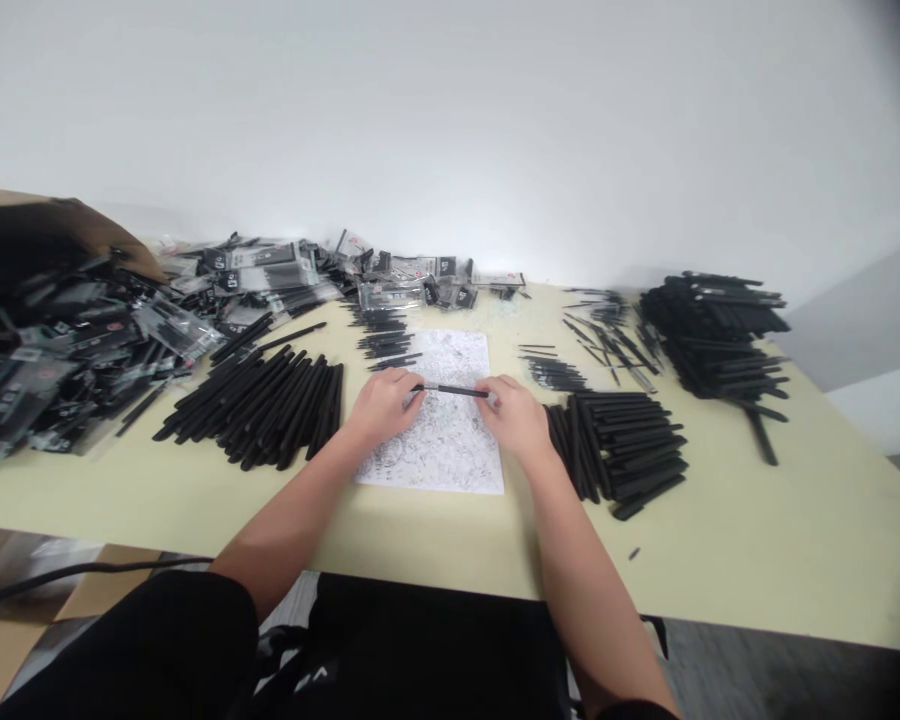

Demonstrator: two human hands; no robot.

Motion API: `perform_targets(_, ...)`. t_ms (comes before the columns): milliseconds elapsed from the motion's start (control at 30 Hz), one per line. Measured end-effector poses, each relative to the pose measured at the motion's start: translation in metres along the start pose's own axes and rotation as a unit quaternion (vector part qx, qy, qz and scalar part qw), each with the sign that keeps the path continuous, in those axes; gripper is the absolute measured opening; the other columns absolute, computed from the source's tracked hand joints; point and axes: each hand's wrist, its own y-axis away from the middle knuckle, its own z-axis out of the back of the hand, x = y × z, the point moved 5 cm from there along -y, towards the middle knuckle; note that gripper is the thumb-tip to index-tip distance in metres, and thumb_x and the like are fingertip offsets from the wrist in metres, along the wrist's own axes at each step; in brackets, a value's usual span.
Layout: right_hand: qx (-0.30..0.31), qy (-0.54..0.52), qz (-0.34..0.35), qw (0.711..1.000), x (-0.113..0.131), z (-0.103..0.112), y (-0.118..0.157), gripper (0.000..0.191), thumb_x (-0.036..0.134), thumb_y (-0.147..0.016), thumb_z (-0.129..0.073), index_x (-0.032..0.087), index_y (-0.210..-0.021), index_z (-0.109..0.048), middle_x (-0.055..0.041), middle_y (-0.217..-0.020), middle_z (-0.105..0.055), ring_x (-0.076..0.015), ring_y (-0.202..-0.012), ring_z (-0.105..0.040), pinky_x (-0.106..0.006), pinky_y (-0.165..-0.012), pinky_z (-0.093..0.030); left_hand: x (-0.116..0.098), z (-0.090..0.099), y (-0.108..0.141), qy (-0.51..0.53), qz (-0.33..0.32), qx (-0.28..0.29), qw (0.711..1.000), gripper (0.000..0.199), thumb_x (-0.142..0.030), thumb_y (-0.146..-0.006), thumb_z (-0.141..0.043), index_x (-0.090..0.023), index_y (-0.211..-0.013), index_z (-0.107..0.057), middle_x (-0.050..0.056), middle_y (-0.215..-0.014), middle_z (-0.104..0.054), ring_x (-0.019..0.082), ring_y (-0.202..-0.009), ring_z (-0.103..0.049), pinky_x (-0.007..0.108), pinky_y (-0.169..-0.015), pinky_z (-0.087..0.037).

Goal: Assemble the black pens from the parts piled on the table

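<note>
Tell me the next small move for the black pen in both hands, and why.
Probably lay the black pen on the pile of black pens beside the right hand: it and the left hand hold the pen level above the printed sheet, and that pile lies closest.

The printed sheet (450, 450) lies on the worktop (810, 520), with the left hand (379, 405) and right hand (514, 418) over it and a pen (450, 390) held between them. Left of the sheet lies a heap of loose pens (262, 405), then a mound of bagged pens (90, 340) against a cardboard box (45, 225). Right of the sheet lies another heap of pens (615, 450), a third heap (712, 335) behind it. Thin pen parts (382, 335) lie directly behind the sheet.
</note>
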Motion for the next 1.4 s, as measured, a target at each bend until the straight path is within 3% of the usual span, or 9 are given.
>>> perform_targets(267,0.025,0.012,-0.006,1.0,-0.001,-0.002,0.0,0.015,0.022,-0.086,-0.057,0.027,-0.098,-0.065,0.0006,-0.103,-0.066,-0.014,-0.078,-0.06,-0.026,-0.062,-0.035,0.003,0.004,0.001,-0.054,0.067,-0.013,0.996,0.025,-0.042,-0.088,-0.062,-0.019,-0.08,-0.069,0.006,-0.08,-0.072,0.024,-0.082,-0.066,0.039,-0.081,-0.044)
perform_targets(433,0.033,0.019,-0.011,0.999,-0.002,-0.002,0.0,0.013,0.022,-0.086,-0.057,0.027,-0.096,-0.065,0.0005,-0.103,-0.066,-0.0138,-0.077,-0.06,-0.026,-0.061,-0.034,0.006,0.008,0.002,-0.066,0.101,-0.036,0.992,0.039,-0.059,-0.076,-0.071,-0.02,-0.072,-0.068,0.005,-0.071,-0.069,0.025,-0.08,-0.065,0.039,-0.08,-0.043)
perform_targets(667,0.04,0.026,-0.018,0.999,-0.003,-0.002,-0.001,0.014,0.022,-0.086,-0.057,0.027,-0.096,-0.066,-0.0003,-0.102,-0.066,-0.0139,-0.078,-0.059,-0.026,-0.06,-0.033,0.004,0.009,0.003,-0.068,0.088,-0.056,0.992,0.032,-0.05,-0.082,-0.065,-0.02,-0.072,-0.067,0.005,-0.071,-0.07,0.025,-0.08,-0.066,0.039,-0.08,-0.041)
perform_targets(833,0.043,0.005,-0.011,0.999,-0.001,-0.002,0.0,0.015,0.022,-0.087,-0.057,0.027,-0.098,-0.066,-0.0004,-0.102,-0.066,-0.0136,-0.077,-0.059,-0.025,-0.061,-0.033,0.009,0.012,0.004,-0.061,0.141,-0.064,0.986,0.052,-0.072,-0.064,-0.073,-0.022,-0.064,-0.061,0.003,-0.066,-0.069,0.024,-0.075,-0.066,0.039,-0.081,-0.04)
perform_targets(933,0.042,-0.009,-0.018,0.999,-0.001,-0.001,0.0,0.016,0.021,-0.087,-0.057,0.028,-0.099,-0.066,0.0,-0.102,-0.067,-0.014,-0.079,-0.059,-0.025,-0.061,-0.034,0.007,0.014,0.004,-0.05,0.151,-0.073,0.985,0.059,-0.076,-0.057,-0.075,-0.022,-0.079,-0.063,0.004,-0.08,-0.073,0.026,-0.081,-0.068,0.04,-0.085,-0.039)
perform_targets(1133,0.018,-0.05,-0.042,0.998,-0.005,0.001,0.0,0.017,0.024,-0.087,-0.055,0.029,-0.1,-0.065,0.0002,-0.106,-0.069,-0.015,-0.08,-0.061,-0.025,-0.063,-0.037,0.008,0.02,0.004,0.009,0.197,-0.084,0.977,0.057,-0.048,-0.074,-0.072,-0.021,-0.119,-0.05,0.007,-0.101,-0.071,0.025,-0.088,-0.068,0.039,-0.087,-0.041)
perform_targets(1233,0.005,-0.086,-0.049,0.995,-0.009,-0.001,-0.001,0.016,0.027,-0.087,-0.054,0.028,-0.1,-0.064,0.0002,-0.104,-0.07,-0.015,-0.076,-0.062,-0.026,-0.064,-0.04,0.008,0.016,0.002,0.045,0.181,-0.065,0.98,0.041,-0.036,-0.077,-0.068,-0.021,-0.112,-0.054,0.004,-0.09,-0.071,0.023,-0.082,-0.068,0.038,-0.084,-0.044)
perform_targets(1333,-0.008,-0.146,-0.045,0.988,-0.013,-0.005,-0.003,0.018,0.03,-0.088,-0.052,0.026,-0.102,-0.062,-0.0017,-0.102,-0.07,-0.0144,-0.071,-0.062,-0.028,-0.066,-0.044,0.004,0.004,0.0,0.059,0.115,0.009,0.992,0.014,-0.033,-0.08,-0.065,-0.023,-0.089,-0.062,0.0,-0.073,-0.071,0.02,-0.073,-0.067,0.037,-0.083,-0.043)
perform_targets(1400,-0.016,-0.175,-0.038,0.984,-0.015,-0.008,-0.004,0.018,0.032,-0.088,-0.051,0.024,-0.102,-0.06,-0.0036,-0.102,-0.069,-0.0144,-0.07,-0.062,-0.029,-0.067,-0.047,0.0,-0.005,0.0,0.05,0.071,0.055,0.995,0.009,-0.031,-0.082,-0.064,-0.022,-0.081,-0.064,0.0,-0.072,-0.072,0.02,-0.072,-0.067,0.038,-0.085,-0.041)
